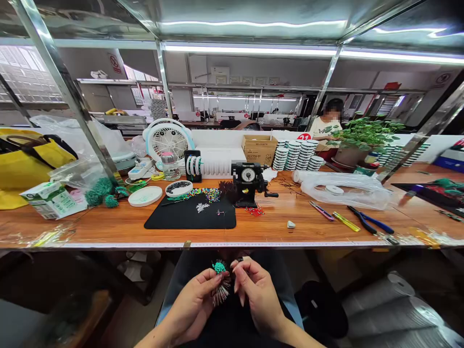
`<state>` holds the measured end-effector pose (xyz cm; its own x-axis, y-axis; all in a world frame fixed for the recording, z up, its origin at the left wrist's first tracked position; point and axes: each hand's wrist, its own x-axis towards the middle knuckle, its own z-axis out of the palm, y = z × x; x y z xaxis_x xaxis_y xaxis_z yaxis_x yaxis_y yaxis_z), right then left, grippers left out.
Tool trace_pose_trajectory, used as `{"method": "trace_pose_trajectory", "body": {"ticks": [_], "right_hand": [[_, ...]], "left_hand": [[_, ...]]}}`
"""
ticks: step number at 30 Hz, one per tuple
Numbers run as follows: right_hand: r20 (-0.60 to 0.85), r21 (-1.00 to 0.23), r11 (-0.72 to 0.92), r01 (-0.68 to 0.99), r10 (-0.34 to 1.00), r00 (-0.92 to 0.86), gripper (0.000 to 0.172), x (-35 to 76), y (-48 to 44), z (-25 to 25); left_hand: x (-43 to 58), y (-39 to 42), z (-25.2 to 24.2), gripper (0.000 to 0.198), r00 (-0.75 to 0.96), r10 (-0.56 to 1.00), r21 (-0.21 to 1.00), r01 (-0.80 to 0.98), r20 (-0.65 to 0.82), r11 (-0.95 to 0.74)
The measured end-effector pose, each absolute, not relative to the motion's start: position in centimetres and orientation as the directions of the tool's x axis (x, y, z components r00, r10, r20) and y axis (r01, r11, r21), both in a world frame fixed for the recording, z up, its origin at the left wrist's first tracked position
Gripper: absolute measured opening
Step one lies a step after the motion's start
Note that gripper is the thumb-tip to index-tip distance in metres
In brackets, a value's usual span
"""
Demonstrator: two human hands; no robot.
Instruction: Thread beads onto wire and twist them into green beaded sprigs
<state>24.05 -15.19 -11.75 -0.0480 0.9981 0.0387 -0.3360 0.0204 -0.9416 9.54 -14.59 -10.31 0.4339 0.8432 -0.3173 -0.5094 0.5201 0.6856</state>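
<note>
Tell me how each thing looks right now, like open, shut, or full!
left hand, holding the beaded wire bunch
right hand, fingers pinched beside the bunch
black mat, beads along its far edge
cardboard box, flaps shut
blue-handled pliers, handles apart
clear plastic bag, crumpled on the bench
potted plant, upright, leafy

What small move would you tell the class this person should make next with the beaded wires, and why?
Probably bend one of the splayed wire ends in toward the teal beaded cluster: the left hand grips the beaded wire bundle, while the right hand sits right beside it, its fingertips close in.
</note>
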Motion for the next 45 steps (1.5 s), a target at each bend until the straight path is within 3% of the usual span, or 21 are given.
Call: {"method": "trace_pose_trajectory", "body": {"ticks": [3,6,13,17,24,36,45], "right_hand": [[0.093,-0.94,0.028,-0.339,0.98,-0.178,0.03,23.9,-15.4,-11.6],[0.056,-0.944,-0.046,-0.328,0.954,-0.293,0.032,23.5,-15.5,-11.7],[-0.092,-0.973,-0.106,-0.204,0.993,-0.076,0.033,23.7,-14.7,-10.6],[-0.164,-0.954,-0.191,-0.23,0.978,-0.128,0.034,23.4,-14.0,-10.1],[-0.109,-0.977,-0.129,-0.17,0.987,-0.119,0.029,23.1,-14.2,-10.6],[-0.117,-0.973,-0.141,-0.184,0.984,-0.134,0.032,23.0,-13.9,-10.6],[-0.117,-0.986,-0.13,-0.101,0.985,-0.125,0.027,22.8,-14.1,-10.9]], "left_hand": [[9.6,-14.3,-10.4,0.006,0.432,0.859,0.693,-0.529,-0.276,0.489],[9.7,-14.4,-10.5,0.011,0.388,0.873,0.683,-0.554,-0.295,0.476],[9.1,-14.8,-10.8,0.008,0.32,0.902,0.732,-0.533,-0.29,0.424],[9.1,-14.8,-10.9,0.01,0.372,0.893,0.767,-0.485,-0.253,0.419],[9.3,-15.0,-11.2,0.015,0.417,0.869,0.748,-0.481,-0.265,0.458],[9.5,-15.0,-11.4,0.022,0.423,0.872,0.814,-0.398,-0.246,0.423],[9.3,-15.2,-11.7,0.023,0.33,0.927,0.916,-0.289,-0.179,0.279]]}}
